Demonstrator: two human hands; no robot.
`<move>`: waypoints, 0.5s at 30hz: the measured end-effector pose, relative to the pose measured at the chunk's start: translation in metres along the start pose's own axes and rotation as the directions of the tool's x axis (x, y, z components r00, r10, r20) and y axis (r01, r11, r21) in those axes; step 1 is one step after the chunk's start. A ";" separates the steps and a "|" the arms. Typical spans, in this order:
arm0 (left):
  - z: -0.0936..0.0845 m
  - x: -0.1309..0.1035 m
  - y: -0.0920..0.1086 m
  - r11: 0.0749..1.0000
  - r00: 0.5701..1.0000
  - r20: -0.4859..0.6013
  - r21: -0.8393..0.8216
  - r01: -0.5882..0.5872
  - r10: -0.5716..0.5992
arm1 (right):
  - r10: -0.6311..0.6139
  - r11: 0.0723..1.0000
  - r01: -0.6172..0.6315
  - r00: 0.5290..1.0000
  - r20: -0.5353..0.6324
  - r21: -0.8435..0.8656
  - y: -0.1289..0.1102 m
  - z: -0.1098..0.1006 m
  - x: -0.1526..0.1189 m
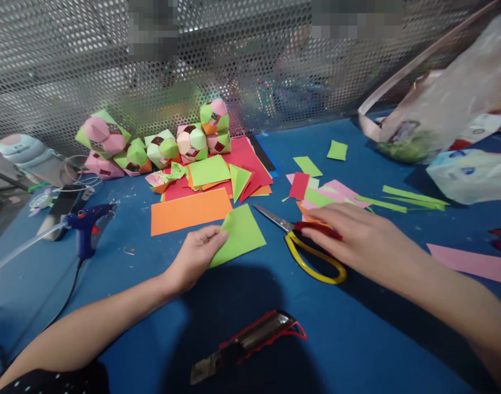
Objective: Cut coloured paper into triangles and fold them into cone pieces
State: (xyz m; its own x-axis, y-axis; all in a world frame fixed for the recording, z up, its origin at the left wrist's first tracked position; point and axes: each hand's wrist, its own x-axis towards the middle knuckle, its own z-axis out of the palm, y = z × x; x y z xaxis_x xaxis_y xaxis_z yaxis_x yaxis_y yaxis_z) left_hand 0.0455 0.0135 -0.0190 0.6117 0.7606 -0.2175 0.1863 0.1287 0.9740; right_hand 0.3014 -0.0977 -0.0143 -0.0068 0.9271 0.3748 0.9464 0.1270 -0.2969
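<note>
The green paper square [243, 236] lies over the blue worktop [144, 339], its left edge pinched in the left hand's [197, 251] closed grip, while the right hand's [349, 232] grip curls on the scissors' [316, 257] red handle.

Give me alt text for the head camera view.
Left hand holds a green paper square; right hand touches red-and-yellow-handled scissors on a blue table. Behind are orange paper and folded pink-and-green paper shapes; a box cutter lies nearest.
</note>
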 end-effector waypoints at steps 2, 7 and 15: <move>-0.001 0.006 -0.005 0.975 0.997 -0.041 -0.214 0.057 -0.067 | 0.014 0.984 0.007 0.994 0.112 -0.180 0.021 0.006 -0.012; 0.001 0.011 -0.010 0.905 0.992 -0.062 -0.420 0.074 -0.110 | 0.007 0.999 0.002 0.982 0.190 -0.047 0.030 0.018 -0.029; 0.002 0.008 -0.008 0.873 0.993 -0.083 -0.487 0.032 -0.083 | 0.019 1.000 -0.019 0.985 0.171 0.001 0.021 0.023 -0.027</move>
State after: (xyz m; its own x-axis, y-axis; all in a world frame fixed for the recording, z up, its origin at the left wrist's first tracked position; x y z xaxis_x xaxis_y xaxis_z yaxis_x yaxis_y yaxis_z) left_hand 0.0504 0.0174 -0.0283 0.5283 0.7975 -0.2913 -0.1926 0.4467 0.8737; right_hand 0.3138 -0.1117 -0.0505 -0.0443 0.9759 0.2139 0.9460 0.1097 -0.3049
